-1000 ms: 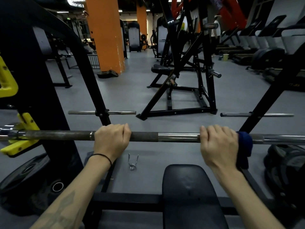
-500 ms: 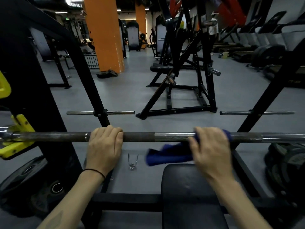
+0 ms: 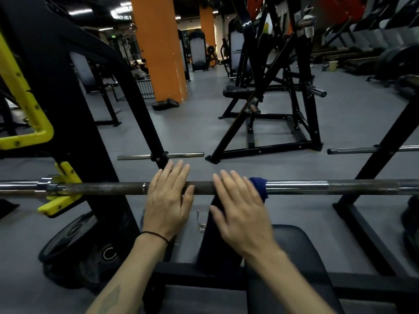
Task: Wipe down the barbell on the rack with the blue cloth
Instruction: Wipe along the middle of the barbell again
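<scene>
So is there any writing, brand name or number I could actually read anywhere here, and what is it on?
Lit ceiling sign: some letters show, but they are too small and blurred to read.
Weight plate on the floor: no legible marking.
Barbell, blue cloth, bench pad: no text visible.
Nothing here reads clearly.

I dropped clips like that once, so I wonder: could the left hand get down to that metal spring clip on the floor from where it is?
Probably yes. The left hand lies open on the barbell, holding nothing, and the spring clip lies on the floor just below and right of it, with open space under the bar.
</scene>
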`<action>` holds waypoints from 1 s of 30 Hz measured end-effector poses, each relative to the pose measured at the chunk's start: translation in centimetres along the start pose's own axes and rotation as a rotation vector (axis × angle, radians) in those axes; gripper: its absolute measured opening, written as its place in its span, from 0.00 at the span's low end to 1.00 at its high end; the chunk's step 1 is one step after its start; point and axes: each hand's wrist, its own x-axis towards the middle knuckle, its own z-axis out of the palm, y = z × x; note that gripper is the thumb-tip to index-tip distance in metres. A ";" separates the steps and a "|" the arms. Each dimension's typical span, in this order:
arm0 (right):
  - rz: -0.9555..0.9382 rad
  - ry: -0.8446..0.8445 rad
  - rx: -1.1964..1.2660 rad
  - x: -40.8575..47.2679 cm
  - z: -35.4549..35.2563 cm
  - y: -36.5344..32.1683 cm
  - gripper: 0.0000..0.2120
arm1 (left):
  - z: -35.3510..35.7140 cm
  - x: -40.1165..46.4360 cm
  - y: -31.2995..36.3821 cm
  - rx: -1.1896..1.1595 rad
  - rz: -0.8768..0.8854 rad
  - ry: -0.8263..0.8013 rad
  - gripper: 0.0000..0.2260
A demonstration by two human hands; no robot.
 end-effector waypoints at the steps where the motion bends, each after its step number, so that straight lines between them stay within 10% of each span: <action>1: -0.010 0.018 -0.028 -0.9 -0.5 2.0 0.30 | 0.0 0.0 0.0 -0.004 -0.008 -0.001 0.24; 10: 0.675 0.352 0.163 -1.7 -1.3 3.9 0.31 | 0.4 -0.3 0.8 0.018 -0.042 0.021 0.24; 16: 0.130 0.162 0.284 -1.3 2.2 -3.4 0.33 | 0.2 -0.4 0.5 0.028 -0.029 -0.003 0.25; 30: 0.070 0.214 -0.219 -3.8 -2.7 10.4 0.25 | 0.2 0.0 0.5 0.021 -0.027 0.010 0.25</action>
